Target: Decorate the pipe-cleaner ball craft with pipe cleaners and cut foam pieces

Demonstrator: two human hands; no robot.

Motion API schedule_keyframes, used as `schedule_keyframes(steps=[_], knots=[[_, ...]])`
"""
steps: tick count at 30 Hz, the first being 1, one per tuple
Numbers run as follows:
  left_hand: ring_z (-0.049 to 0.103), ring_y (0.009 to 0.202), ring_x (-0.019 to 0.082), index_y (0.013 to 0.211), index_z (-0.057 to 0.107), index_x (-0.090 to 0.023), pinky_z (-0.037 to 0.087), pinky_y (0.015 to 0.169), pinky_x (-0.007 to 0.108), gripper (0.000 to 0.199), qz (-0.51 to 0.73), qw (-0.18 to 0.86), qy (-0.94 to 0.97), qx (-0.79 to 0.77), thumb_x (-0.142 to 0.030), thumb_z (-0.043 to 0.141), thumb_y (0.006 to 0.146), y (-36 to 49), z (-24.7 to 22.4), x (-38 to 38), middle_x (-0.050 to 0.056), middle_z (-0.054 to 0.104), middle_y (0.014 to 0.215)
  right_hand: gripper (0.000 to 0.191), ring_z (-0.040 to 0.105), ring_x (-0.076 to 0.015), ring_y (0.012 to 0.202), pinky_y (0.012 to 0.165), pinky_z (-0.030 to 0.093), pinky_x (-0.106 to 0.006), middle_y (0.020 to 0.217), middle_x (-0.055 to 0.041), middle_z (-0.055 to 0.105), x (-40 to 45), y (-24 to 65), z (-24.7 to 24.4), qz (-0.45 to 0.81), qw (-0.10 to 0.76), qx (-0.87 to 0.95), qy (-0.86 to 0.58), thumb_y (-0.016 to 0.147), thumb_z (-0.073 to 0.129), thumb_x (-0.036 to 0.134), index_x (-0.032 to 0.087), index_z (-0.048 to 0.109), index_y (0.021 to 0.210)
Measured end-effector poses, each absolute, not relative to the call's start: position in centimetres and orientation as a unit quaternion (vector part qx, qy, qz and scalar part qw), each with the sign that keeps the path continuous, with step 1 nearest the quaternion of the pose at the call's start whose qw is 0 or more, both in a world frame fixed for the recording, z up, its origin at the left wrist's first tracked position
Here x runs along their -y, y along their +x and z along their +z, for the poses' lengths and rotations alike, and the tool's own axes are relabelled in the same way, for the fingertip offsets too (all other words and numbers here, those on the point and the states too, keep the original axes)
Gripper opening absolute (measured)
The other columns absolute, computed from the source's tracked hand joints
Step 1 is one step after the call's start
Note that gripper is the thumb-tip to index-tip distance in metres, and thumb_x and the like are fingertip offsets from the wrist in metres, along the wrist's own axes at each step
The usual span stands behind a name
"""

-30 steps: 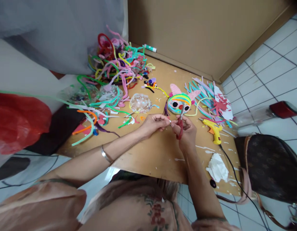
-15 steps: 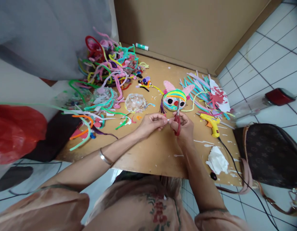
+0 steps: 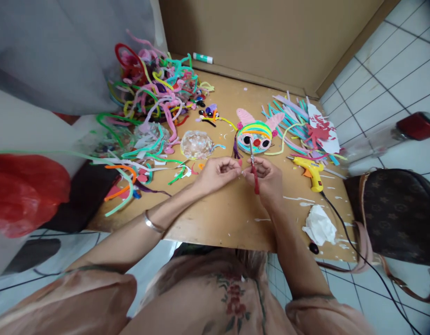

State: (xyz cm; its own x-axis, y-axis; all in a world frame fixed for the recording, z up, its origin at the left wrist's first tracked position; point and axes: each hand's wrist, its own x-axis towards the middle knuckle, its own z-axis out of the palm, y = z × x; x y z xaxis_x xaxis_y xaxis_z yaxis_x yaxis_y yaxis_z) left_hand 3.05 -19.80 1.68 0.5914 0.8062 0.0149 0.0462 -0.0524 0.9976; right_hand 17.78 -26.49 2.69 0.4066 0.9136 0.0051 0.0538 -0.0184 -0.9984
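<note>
My right hand (image 3: 267, 179) holds scissors with red handles (image 3: 255, 179), their blades pointing away from me. Its thumb and forefinger also reach toward a tiny white bit (image 3: 241, 172) between my hands. My left hand (image 3: 218, 174) is pinched closed, and a small red piece (image 3: 240, 163) shows at its fingertips; its kind is too small to tell. Just beyond the scissors lies an animal face (image 3: 254, 138) made of coloured pipe cleaners, with pink ears, black eyes and a red nose. The scissor tips overlap it in view; contact I cannot tell.
Left on the table (image 3: 208, 218) is a tangled heap of pipe cleaners (image 3: 159, 88), with a clear domed piece (image 3: 196, 144) nearer. At right lie more pipe cleaners (image 3: 287, 116), a yellow glue gun (image 3: 314, 173) with its cord, crumpled tissue (image 3: 319, 225) and a brown bag (image 3: 403, 218).
The scissors have turned, so their blades now lean left over the face's left eye. Both hands stay close together with small finger shifts. The view has shifted slightly.
</note>
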Motion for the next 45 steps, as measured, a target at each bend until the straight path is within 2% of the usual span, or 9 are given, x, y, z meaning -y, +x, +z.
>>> schedule_keyframes(steps=[7, 11, 18, 22, 25, 29, 38, 45], knots=[[0.043, 0.055, 0.007, 0.073, 0.063, -0.015, 0.034, 0.055, 0.02, 0.014, 0.305, 0.496, 0.754, -0.303, -0.028, 0.061, 0.077, 2.8, 1.3, 19.6, 0.0, 0.06, 0.067, 0.045, 0.059, -0.0114, 0.058, 0.057, 0.049, -0.025, 0.068, 0.0002, 0.069, 26.4, 17.8, 2.2, 0.37, 0.548, 0.426, -0.617, 0.055, 0.083, 0.037, 0.017, 0.065, 0.092], [0.043, 0.056, 0.007, 0.071, 0.06, -0.015, 0.035, 0.056, 0.02, 0.011, 0.285, 0.486, 0.775, -0.286, -0.025, 0.059, 0.077, 2.5, 1.3, 19.4, -0.001, 0.057, 0.065, 0.043, 0.059, -0.0114, 0.057, 0.056, 0.048, -0.025, 0.067, 0.0005, 0.068, 26.4, 17.9, 2.1, 0.382, 0.542, 0.435, -0.61, 0.056, 0.082, 0.034, 0.016, 0.065, 0.091], [0.042, 0.055, 0.007, 0.068, 0.059, -0.015, 0.031, 0.054, 0.02, 0.009, 0.259, 0.578, 0.716, -0.292, -0.024, 0.063, 0.069, 2.5, 1.4, 19.4, -0.003, 0.053, 0.061, 0.044, 0.059, -0.0098, 0.057, 0.056, 0.047, -0.023, 0.065, 0.0026, 0.067, 26.4, 17.9, 2.7, 0.41, 0.56, 0.4, -0.599, 0.051, 0.084, 0.027, 0.017, 0.065, 0.088], [0.036, 0.05, 0.005, 0.073, 0.062, -0.016, 0.024, 0.049, 0.02, 0.022, 0.31, 0.712, 0.549, -0.309, -0.035, 0.071, 0.067, 3.1, 1.3, 19.5, -0.004, 0.05, 0.058, 0.045, 0.054, -0.0079, 0.051, 0.05, 0.044, -0.022, 0.065, 0.0035, 0.067, 26.4, 17.9, 3.0, 0.387, 0.605, 0.365, -0.592, 0.054, 0.084, 0.034, 0.018, 0.064, 0.091], [0.033, 0.048, 0.003, 0.071, 0.062, -0.015, 0.02, 0.046, 0.02, 0.032, 0.331, 0.775, 0.447, -0.301, -0.039, 0.081, 0.059, 3.7, 1.1, 19.6, -0.005, 0.047, 0.056, 0.047, 0.053, -0.0081, 0.051, 0.048, 0.042, -0.021, 0.067, 0.0021, 0.069, 26.4, 17.7, 2.9, 0.383, 0.615, 0.355, -0.59, 0.054, 0.084, 0.036, 0.018, 0.063, 0.092], [0.032, 0.048, 0.003, 0.071, 0.065, -0.014, 0.018, 0.045, 0.019, 0.039, 0.357, 0.787, 0.407, -0.296, -0.041, 0.087, 0.054, 4.2, 0.9, 20.0, -0.004, 0.051, 0.057, 0.05, 0.055, -0.0091, 0.052, 0.049, 0.042, -0.022, 0.067, 0.0023, 0.069, 26.4, 17.2, 2.8, 0.377, 0.624, 0.349, -0.588, 0.052, 0.086, 0.037, 0.019, 0.062, 0.092], [0.034, 0.047, 0.003, 0.069, 0.067, -0.015, 0.02, 0.046, 0.021, 0.035, 0.376, 0.769, 0.426, -0.293, -0.042, 0.085, 0.059, 4.7, 0.7, 21.1, -0.004, 0.053, 0.054, 0.05, 0.047, -0.0065, 0.047, 0.049, 0.042, -0.022, 0.06, 0.0053, 0.063, 26.3, 17.1, 2.8, 0.367, 0.641, 0.337, -0.583, 0.05, 0.087, 0.035, 0.019, 0.062, 0.09], [0.034, 0.046, 0.003, 0.068, 0.066, -0.015, 0.021, 0.046, 0.021, 0.036, 0.402, 0.753, 0.42, -0.308, -0.045, 0.085, 0.058, 4.7, 0.5, 21.0, -0.004, 0.053, 0.053, 0.049, 0.047, -0.0067, 0.047, 0.047, 0.039, -0.021, 0.061, 0.0053, 0.062, 26.4, 16.9, 3.0, 0.389, 0.634, 0.328, -0.583, 0.05, 0.086, 0.034, 0.019, 0.061, 0.089]])
